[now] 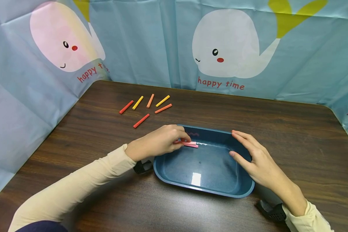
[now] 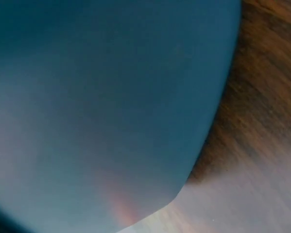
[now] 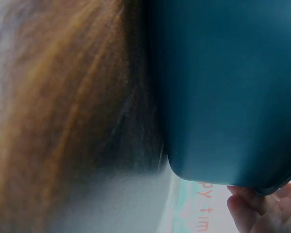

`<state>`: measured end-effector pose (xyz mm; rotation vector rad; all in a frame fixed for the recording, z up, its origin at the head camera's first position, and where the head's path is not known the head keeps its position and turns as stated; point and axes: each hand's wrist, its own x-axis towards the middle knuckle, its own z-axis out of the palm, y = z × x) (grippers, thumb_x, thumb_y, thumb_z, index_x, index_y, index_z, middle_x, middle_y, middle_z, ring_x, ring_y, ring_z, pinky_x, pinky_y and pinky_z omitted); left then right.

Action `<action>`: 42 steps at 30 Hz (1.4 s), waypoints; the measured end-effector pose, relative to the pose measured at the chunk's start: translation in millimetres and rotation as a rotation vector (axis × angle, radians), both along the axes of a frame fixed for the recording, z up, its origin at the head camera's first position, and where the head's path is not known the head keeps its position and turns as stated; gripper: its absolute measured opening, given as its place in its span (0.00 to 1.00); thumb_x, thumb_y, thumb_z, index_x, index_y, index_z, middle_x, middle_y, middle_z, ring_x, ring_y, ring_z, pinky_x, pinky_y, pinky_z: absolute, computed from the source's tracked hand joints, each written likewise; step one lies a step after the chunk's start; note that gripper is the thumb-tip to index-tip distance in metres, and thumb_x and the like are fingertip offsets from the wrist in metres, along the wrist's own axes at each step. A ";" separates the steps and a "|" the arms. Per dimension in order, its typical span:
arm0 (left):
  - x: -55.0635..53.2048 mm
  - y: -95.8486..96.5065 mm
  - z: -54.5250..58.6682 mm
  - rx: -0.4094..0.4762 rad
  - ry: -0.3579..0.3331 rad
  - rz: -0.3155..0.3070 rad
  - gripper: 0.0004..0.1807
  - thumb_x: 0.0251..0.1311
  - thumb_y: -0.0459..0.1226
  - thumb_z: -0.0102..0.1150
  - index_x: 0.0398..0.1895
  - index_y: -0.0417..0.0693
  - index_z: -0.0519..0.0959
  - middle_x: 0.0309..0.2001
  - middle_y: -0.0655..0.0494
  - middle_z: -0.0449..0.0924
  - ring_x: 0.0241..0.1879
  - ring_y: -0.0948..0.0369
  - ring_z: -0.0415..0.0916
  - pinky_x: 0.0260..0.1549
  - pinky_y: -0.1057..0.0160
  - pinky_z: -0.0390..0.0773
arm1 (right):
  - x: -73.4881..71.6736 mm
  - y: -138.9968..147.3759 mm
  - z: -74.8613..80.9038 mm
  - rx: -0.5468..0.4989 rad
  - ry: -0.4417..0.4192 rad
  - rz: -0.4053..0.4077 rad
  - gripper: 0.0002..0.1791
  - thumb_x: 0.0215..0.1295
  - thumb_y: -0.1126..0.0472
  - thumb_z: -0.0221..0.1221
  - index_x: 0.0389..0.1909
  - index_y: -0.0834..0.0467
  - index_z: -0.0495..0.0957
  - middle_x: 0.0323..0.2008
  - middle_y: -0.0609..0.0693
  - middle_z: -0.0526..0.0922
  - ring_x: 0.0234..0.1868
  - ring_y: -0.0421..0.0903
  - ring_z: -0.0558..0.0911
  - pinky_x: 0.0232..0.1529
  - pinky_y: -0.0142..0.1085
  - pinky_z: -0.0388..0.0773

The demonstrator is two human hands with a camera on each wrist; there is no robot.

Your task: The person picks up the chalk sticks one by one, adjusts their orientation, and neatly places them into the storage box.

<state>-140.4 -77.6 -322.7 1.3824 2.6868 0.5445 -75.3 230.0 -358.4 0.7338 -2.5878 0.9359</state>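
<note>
A dark blue plastic tray [image 1: 203, 191] with rounded corners sits on the table in the head view. My left hand [image 1: 159, 140] reaches over its far left corner, fingers curled around pink chalk sticks [image 1: 191, 145]. Their ends poke out past the fingers, low inside the tray. At the tray's right side is my right hand [image 1: 262, 162], fingers stretched along the far right corner and thumb over the inside. In the right wrist view, fingertips [image 3: 249, 213] show at the tray's corner. The tray's wall [image 2: 150, 97] fills most of the left wrist view, with the left hand out of sight.
Beyond the tray, at the far left of the brown wooden table [image 1: 293, 138], several chalk sticks lie scattered, among them a red stick [image 1: 141, 121], a yellow stick [image 1: 162, 101] and an orange stick [image 1: 163, 108]. A light blue curtain [image 1: 145, 48] with whales hangs behind the table.
</note>
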 end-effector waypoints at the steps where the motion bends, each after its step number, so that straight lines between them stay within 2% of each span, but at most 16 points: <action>1: -0.4 0.6 -0.9 -0.003 -0.003 -0.003 0.11 0.60 0.30 0.65 0.45 0.46 0.86 0.38 0.57 0.83 0.36 0.63 0.76 0.37 0.68 0.77 | 0.0 -0.1 -0.1 -0.002 0.000 0.002 0.36 0.59 0.68 0.67 0.70 0.60 0.68 0.65 0.56 0.73 0.67 0.40 0.70 0.65 0.13 0.52; 7: -1.8 4.9 -5.2 -0.015 0.011 -0.035 0.09 0.61 0.30 0.65 0.44 0.45 0.86 0.37 0.56 0.83 0.37 0.63 0.77 0.39 0.67 0.78 | -0.3 -0.1 -0.6 -0.012 0.006 0.006 0.36 0.58 0.68 0.67 0.70 0.61 0.68 0.65 0.56 0.74 0.67 0.39 0.70 0.65 0.13 0.53; 17: -4.3 10.5 -10.3 -0.038 0.031 -0.043 0.09 0.63 0.33 0.64 0.45 0.46 0.86 0.40 0.57 0.84 0.40 0.62 0.78 0.45 0.62 0.79 | -0.7 0.3 -1.1 -0.011 0.004 0.000 0.36 0.58 0.68 0.67 0.70 0.60 0.68 0.65 0.56 0.74 0.67 0.37 0.69 0.65 0.13 0.53; 26: -1.6 12.7 -15.2 -0.070 0.081 -0.013 0.08 0.63 0.34 0.64 0.44 0.49 0.87 0.39 0.59 0.84 0.41 0.62 0.79 0.44 0.62 0.80 | -0.1 -0.1 -0.1 0.001 -0.012 -0.007 0.36 0.59 0.67 0.67 0.70 0.60 0.68 0.66 0.56 0.73 0.67 0.41 0.70 0.65 0.12 0.52; 32: 0.3 13.5 -17.8 -0.086 0.108 0.001 0.08 0.64 0.33 0.63 0.44 0.49 0.87 0.38 0.59 0.84 0.39 0.62 0.79 0.43 0.62 0.80 | -0.3 2.2 -0.4 0.038 0.017 -0.024 0.34 0.60 0.67 0.67 0.69 0.60 0.69 0.66 0.56 0.74 0.67 0.44 0.72 0.66 0.13 0.52; 37: 1.2 13.7 -18.5 -0.094 0.131 0.004 0.08 0.65 0.33 0.61 0.43 0.50 0.86 0.37 0.59 0.84 0.39 0.62 0.78 0.43 0.62 0.79 | -0.7 4.1 -1.1 0.038 0.068 -0.043 0.32 0.58 0.67 0.68 0.65 0.64 0.73 0.64 0.57 0.76 0.67 0.38 0.72 0.65 0.13 0.54; 42: 1.6 12.6 -18.4 -0.090 0.134 0.005 0.08 0.64 0.33 0.62 0.42 0.50 0.87 0.37 0.60 0.84 0.38 0.62 0.78 0.42 0.63 0.79 | -2.2 2.2 -2.2 0.009 0.080 -0.041 0.33 0.55 0.69 0.69 0.64 0.63 0.74 0.63 0.57 0.77 0.67 0.32 0.70 0.64 0.13 0.56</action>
